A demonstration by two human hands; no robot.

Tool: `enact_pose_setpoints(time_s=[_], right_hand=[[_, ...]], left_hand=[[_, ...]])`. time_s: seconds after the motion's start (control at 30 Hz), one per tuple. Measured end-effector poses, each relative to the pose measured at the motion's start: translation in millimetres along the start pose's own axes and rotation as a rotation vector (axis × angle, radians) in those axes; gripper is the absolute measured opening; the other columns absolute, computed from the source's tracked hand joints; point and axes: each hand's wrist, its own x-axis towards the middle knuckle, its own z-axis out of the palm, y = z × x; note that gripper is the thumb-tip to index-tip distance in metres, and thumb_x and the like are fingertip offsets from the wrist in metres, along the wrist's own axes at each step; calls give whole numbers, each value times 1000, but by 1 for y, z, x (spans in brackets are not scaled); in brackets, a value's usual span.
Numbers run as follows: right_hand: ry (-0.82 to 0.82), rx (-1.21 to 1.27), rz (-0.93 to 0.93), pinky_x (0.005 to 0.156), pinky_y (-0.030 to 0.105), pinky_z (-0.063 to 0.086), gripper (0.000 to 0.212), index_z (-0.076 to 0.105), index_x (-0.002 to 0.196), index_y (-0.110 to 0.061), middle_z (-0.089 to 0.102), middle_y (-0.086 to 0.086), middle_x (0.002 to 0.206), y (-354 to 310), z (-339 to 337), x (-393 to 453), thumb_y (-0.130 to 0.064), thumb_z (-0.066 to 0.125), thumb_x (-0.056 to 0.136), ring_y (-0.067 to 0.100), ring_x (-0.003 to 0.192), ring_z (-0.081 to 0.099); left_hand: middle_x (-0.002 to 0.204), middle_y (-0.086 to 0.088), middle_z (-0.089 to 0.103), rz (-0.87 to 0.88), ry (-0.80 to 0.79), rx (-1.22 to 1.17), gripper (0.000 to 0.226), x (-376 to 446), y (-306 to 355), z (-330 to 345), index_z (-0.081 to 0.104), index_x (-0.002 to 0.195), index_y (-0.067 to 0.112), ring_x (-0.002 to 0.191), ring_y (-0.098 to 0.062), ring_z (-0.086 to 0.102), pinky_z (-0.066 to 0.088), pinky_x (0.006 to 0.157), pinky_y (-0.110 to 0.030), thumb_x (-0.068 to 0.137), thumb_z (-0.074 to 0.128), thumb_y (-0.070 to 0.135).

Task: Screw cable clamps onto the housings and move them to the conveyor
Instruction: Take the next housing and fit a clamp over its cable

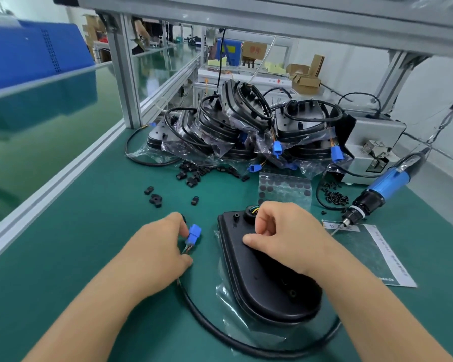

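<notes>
Holding housing [262, 273] flat near counter [89, 257] front edge, long axis toward me | right hand [280, 236] grip curled at its far end | left hand [162, 246] grip pinching blue plug [194, 234] | clamps [156, 199] beyond left hand, nearer.

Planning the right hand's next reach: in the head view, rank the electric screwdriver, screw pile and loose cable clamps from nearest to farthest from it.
1. Electric screwdriver, tip just right of the right hand.
2. Screw pile, beyond, to the right.
3. Loose cable clamps, far left, near the stacked housings.
</notes>
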Motion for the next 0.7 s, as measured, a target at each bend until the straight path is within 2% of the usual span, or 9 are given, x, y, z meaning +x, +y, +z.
enact_pose_setpoints(time_s=[0.17,0.23,0.3,0.37,0.47,0.53,0.6,0.63,0.7], right_hand=[[151,356,-28,56,18,46,6,66,82,-26,67,-8,71,12,-19,-8,-26,65,88,2,49,57],[-5,418,-114,52,14,44,10,71,91,-29,71,-15,80,14,-32,-16,-35,63,89,1,49,56],[-323,498,-195,49,15,43,25,67,105,-34,73,-14,97,8,-37,-24,-47,61,85,4,52,57],[-489,558,-252,47,17,43,34,59,115,-37,73,-8,102,0,-32,-28,-46,63,83,7,55,58],[-367,748,-218,46,18,45,15,63,107,-19,75,4,88,-10,-21,-18,-21,62,92,11,54,58],[-295,901,-74,46,18,47,6,61,96,-6,72,9,79,-13,-17,-7,-11,60,94,10,51,57],[-261,1071,51,49,18,50,8,56,87,-5,70,13,77,-12,-16,5,-9,59,94,10,51,57],[-238,1147,89,50,18,51,12,54,83,-6,69,14,77,-9,-16,10,-8,59,94,10,51,59],[-178,1220,129,53,18,53,16,54,78,-6,65,13,74,-4,-16,19,-8,60,93,9,54,62]], left_hand=[[65,5,69,75,174,-483,10,-2,7,-22,68,79,23,55,-5,59,43,56,-19,77,77,20],[64,1,70,189,138,-762,9,2,23,-38,71,75,18,52,-7,59,46,52,-17,76,78,13],[66,-1,69,285,141,-923,10,13,46,-51,71,76,19,53,-10,58,46,50,-16,77,76,10],[66,-2,68,361,220,-900,11,30,72,-60,69,82,18,53,-10,56,45,49,-16,82,72,8],[71,-10,69,445,250,-781,9,52,104,-61,69,89,14,50,-4,57,45,50,-12,86,68,5],[81,-9,72,470,213,-677,13,60,116,-55,72,99,16,58,-3,61,49,59,-13,88,68,10],[94,-5,73,450,248,-490,21,62,117,-48,71,110,18,72,-9,64,54,75,-21,89,66,21],[96,-7,72,418,294,-399,21,60,115,-44,71,108,15,78,-16,66,54,82,-29,90,65,25],[86,-14,71,341,305,-353,27,49,102,-33,69,93,8,76,-27,67,55,77,-37,91,61,33]])
